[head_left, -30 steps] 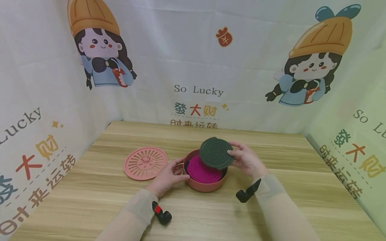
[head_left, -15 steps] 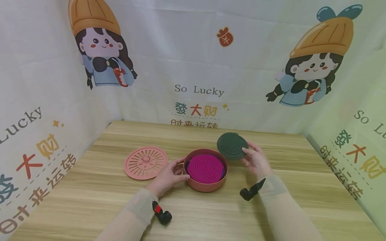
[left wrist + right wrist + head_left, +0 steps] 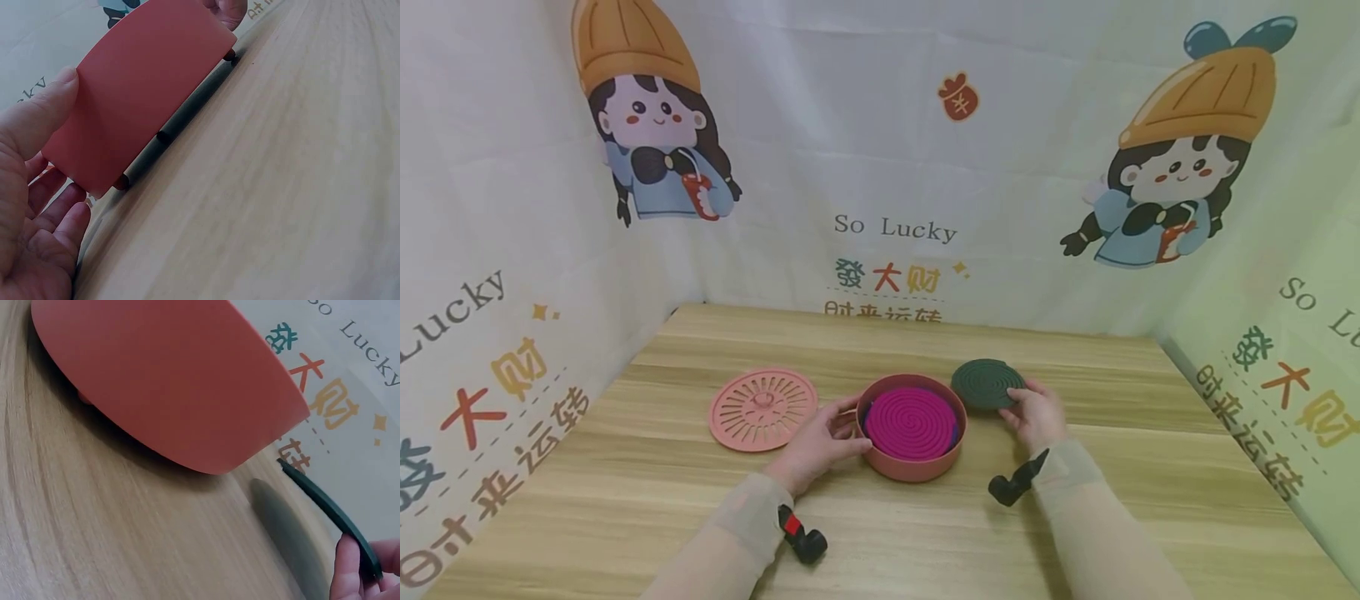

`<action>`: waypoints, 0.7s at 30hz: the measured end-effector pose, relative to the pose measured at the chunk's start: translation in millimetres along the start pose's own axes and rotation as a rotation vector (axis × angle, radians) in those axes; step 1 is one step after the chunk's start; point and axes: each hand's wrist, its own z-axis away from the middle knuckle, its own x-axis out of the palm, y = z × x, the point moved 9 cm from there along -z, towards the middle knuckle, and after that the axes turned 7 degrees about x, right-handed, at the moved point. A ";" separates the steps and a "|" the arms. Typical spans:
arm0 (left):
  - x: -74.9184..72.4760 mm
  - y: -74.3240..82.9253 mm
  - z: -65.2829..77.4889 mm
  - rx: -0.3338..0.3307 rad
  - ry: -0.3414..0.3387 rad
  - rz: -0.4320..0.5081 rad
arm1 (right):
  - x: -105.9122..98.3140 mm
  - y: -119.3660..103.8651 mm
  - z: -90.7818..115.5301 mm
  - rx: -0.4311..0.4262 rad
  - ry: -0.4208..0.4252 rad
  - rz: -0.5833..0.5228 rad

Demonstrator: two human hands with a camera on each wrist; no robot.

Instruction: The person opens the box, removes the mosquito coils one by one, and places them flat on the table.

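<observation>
My left hand [image 3: 818,442] grips the left side of a round coral-coloured mosquito coil holder [image 3: 910,469], thumb near its rim and fingers around the side. Small feet [image 3: 121,182] under the holder show in the left wrist view. Inside it lies a magenta mosquito coil [image 3: 912,422], with something dark blue peeking out around its edge. To the right of the holder, my right hand [image 3: 1039,417] pinches the right edge of a dark green mosquito coil [image 3: 985,382]. From the right wrist, this coil [image 3: 330,507] appears edge-on, tilted, above its shadow on the table.
A slotted coral lid [image 3: 763,402] with a central knob lies flat on the wooden table [image 3: 917,542], left of the holder. White printed cloth [image 3: 895,158] hangs behind the table and along both sides.
My right hand has carried the green coil off from above the holder to the right, then lowered it toward the table, uncovering the magenta coil. My left hand keeps its place on the holder.
</observation>
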 end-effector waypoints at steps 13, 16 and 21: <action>-0.5 0.9 0.1 0.016 -0.011 -0.013 | -2.6 9.0 -1.8 0.039 0.031 0.039; -0.2 1.2 0.1 0.019 -0.014 -0.012 | -3.1 9.8 -2.5 0.055 0.032 0.047; -0.5 1.4 0.8 0.022 -0.014 -0.004 | -5.4 9.6 -3.0 0.070 0.078 0.088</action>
